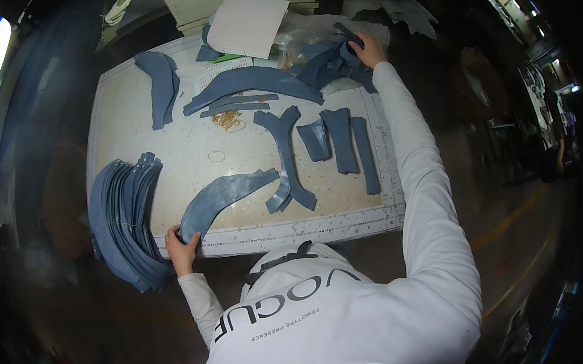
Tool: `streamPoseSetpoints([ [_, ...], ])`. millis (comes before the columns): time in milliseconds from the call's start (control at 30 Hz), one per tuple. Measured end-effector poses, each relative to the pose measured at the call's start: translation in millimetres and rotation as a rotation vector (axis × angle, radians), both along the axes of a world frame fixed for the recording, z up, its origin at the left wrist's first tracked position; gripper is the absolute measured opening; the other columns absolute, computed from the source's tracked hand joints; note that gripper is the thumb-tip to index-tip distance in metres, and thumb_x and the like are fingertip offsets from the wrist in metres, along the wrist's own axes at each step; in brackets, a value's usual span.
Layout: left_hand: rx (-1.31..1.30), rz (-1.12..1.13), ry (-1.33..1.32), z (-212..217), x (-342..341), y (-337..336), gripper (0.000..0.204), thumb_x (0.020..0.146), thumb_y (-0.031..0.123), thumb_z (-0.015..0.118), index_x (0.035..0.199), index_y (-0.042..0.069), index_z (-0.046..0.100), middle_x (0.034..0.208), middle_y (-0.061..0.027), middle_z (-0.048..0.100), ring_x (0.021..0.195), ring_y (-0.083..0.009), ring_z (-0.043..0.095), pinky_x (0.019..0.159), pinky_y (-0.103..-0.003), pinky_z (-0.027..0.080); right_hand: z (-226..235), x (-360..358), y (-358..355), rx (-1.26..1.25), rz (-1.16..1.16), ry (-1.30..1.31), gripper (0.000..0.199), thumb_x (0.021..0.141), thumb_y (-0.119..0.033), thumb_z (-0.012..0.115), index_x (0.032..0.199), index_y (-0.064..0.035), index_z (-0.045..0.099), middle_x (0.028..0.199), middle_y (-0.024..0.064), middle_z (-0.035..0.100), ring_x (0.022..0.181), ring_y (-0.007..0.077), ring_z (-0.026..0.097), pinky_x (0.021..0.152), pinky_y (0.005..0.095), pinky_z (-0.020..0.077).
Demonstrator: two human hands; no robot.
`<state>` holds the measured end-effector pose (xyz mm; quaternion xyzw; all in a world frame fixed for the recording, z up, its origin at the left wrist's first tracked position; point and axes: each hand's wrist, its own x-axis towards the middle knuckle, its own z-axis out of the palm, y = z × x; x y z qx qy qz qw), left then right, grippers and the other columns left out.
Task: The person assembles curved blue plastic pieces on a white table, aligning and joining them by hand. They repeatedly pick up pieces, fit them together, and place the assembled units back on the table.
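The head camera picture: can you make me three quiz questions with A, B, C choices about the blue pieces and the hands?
1. Where is the fanned stack of curved pieces?
A. left edge of the cutting mat
B. far right corner
C. on the floor

2. What colour are the cut pieces?
A. red
B. grey-blue
C. yellow

3. What is the left hand doing?
A. hanging free
B. gripping a curved piece
C. holding scissors

Answers:
1 A, the stack overhangs the mat's left side.
2 B, all the pieces look grey-blue.
3 B, its fingers close on the piece's near end, while the right hand reaches into the far pile.
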<state>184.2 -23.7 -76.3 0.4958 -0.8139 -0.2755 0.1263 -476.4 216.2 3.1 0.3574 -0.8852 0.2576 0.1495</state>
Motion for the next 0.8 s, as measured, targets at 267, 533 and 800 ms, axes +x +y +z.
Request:
streamPoseSetpoints([
  [267,0.003,-0.186,-0.034,19,-14,-4,0.038,0.076,0.022,0.074,0.102,-0.001,0.059,0.09,-0.0238,0.064,0.085,-0.0378,0.064,0.076,-0.041,0.049,19,28,-9,0.131,0.034,-0.036,0.049,0.077,-0.026,0.074,0.123,-0.0161,0.059,0.122,0.0139,0.055,0.113,0.0363,0.053,0.095,0.0424,0.0447],
  [533,-0.16,-0.278,0.239,127,-49,22,0.015,0.086,0.003,0.057,0.1,0.0,0.063,0.085,-0.0177,0.066,0.078,-0.0288,0.066,0.072,-0.032,0.049,-18,254,-79,-0.18,0.934,-0.361,0.078,0.068,-0.039,0.08,0.135,-0.0154,0.048,0.121,0.0142,0.055,0.115,0.033,0.05,0.102,0.0419,0.0368],
  [800,-0.354,-0.106,0.32,172,-73,39,0.02,0.086,0.002,0.058,0.104,0.0,0.063,0.089,-0.0166,0.068,0.077,-0.0262,0.068,0.071,-0.033,0.051,-35,403,-131,-0.281,0.711,-1.223,0.022,0.088,-0.019,0.062,0.096,0.0017,0.065,0.082,0.0109,0.07,0.071,0.0194,0.071,0.064,0.03,0.0549],
])
